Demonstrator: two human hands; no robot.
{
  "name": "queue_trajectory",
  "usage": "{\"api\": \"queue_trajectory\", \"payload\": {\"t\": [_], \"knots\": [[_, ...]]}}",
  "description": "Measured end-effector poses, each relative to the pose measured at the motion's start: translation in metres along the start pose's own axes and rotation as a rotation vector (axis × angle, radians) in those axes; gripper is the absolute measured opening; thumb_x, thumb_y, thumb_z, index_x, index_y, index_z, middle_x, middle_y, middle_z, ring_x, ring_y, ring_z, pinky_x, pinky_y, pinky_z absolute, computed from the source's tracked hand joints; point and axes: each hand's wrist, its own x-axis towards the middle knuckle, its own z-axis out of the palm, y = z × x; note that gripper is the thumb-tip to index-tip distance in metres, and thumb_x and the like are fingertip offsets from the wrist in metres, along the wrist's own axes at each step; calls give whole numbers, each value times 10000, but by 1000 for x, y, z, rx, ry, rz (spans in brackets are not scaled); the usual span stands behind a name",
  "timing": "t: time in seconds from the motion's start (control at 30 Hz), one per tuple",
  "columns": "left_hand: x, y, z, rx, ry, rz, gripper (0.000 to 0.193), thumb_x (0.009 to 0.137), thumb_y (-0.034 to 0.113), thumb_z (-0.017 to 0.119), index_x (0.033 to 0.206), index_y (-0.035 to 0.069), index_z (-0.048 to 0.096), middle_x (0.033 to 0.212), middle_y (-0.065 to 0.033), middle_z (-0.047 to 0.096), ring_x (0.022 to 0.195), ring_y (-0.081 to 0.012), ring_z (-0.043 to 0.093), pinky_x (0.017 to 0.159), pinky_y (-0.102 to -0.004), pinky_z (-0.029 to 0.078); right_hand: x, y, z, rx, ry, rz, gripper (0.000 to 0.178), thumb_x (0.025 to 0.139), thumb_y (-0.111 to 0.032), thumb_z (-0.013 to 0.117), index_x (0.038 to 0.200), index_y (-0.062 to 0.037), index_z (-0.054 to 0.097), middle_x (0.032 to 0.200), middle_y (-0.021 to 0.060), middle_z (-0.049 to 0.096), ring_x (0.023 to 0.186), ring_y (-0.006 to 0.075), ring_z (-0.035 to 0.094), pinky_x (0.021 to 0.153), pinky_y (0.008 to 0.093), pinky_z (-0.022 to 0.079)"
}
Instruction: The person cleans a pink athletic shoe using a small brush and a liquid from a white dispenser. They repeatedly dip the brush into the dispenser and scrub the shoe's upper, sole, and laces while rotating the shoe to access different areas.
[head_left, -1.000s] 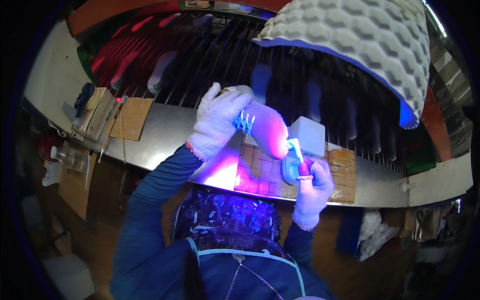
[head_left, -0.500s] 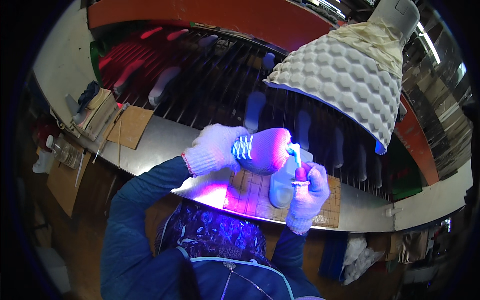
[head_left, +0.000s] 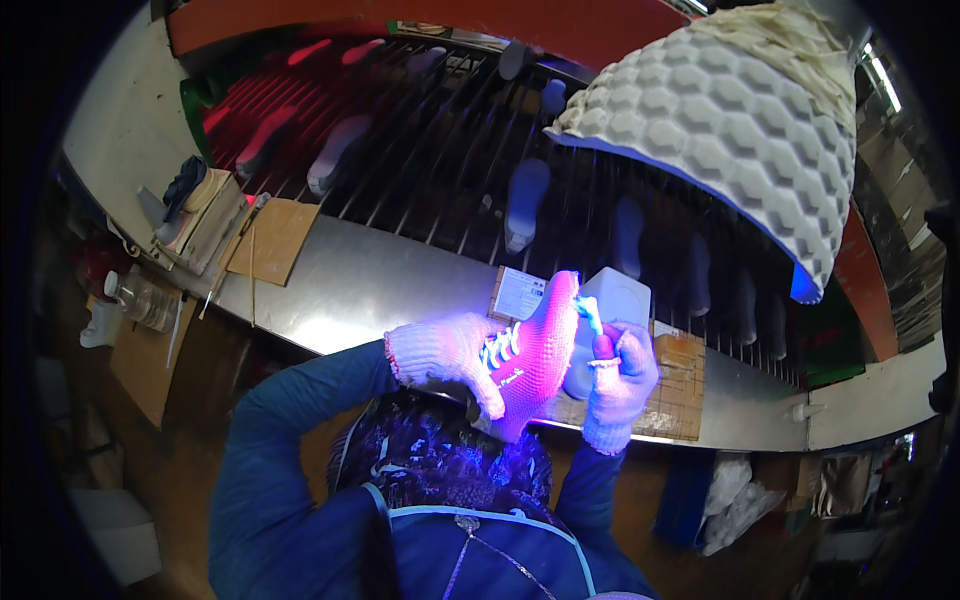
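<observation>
My left hand (head_left: 445,362), in a white knit glove, is closed on a pink knit shoe (head_left: 545,350) with white laces. The shoe stands tilted up, its side facing me, glowing under violet light. In my right hand (head_left: 622,378), gloved but with a bare fingertip showing, is what looks like a small brush (head_left: 592,316) with a glowing bluish-white bent tip. This tip is at the shoe's right edge; whether it touches cannot be made out. Behind the right hand a white plastic container (head_left: 618,292) rests on the bench, partly hidden.
A metal bench edge (head_left: 350,275) runs in front of a rod conveyor (head_left: 440,200) carrying several soles (head_left: 525,200). A white honeycomb-patterned lamp hood (head_left: 710,120) hangs at upper right. Left are cardboard (head_left: 275,240), a clear bottle (head_left: 145,302) and stacked items (head_left: 200,220).
My left hand has turned the shoe from lying sideways to steeply upright, its side showing. It has come slightly lower and nearer. The right hand with the brush stays nearly in place.
</observation>
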Motion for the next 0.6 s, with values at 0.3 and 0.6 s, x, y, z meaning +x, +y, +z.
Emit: {"api": "queue_trajectory", "payload": {"t": [0.3,0.6], "knots": [[10,-28,9,-157,-115,-63,584,671,-23,915,1202,-1,673,1087,-75,750,974,-160,712,899,-323,576,-36,18,-37,37,-176,65,118,808,-27,789,915,15,763,927,93,662,843,189,637,708,298,509],[1,-59,-8,-311,269,295,733,737,117,878,1374,-21,542,1169,-156,700,1034,-254,699,861,-394,604,-78,53,-108,-704,-176,405,88,812,-122,729,883,-85,691,809,77,622,758,237,623,712,396,441]]}}
